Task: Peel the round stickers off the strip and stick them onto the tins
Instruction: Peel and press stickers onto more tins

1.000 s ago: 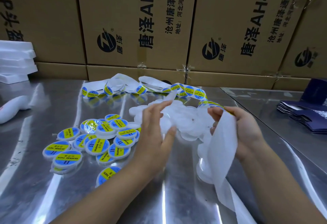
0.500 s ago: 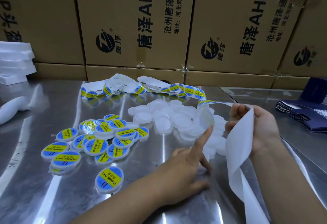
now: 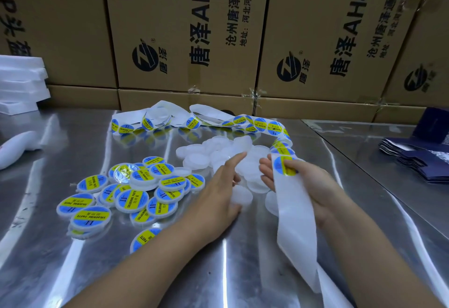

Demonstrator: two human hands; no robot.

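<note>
A long white backing strip (image 3: 245,123) carrying blue-and-yellow round stickers loops across the far side of the steel table. My right hand (image 3: 308,183) pinches this strip, thumb on the sticker (image 3: 279,165) at the fold, and the empty backing (image 3: 296,234) hangs down toward me. Just to its left, my left hand (image 3: 216,193) grips a plain white tin (image 3: 243,195), with the index finger stretched toward the heap of plain white tins (image 3: 218,154). A pile of several labelled tins (image 3: 136,191) lies to the left, and one labelled tin (image 3: 143,238) sits alone nearer me.
Printed cardboard boxes (image 3: 184,40) wall off the back of the steel table (image 3: 73,259). White foam slabs (image 3: 19,81) and a white object (image 3: 14,147) sit at the far left. Dark blue folded cartons (image 3: 422,161) are stacked at the right.
My left hand lifted off the table and took a plain tin from the heap. My right hand drew the strip along, so a fresh sticker now sits under its thumb.
</note>
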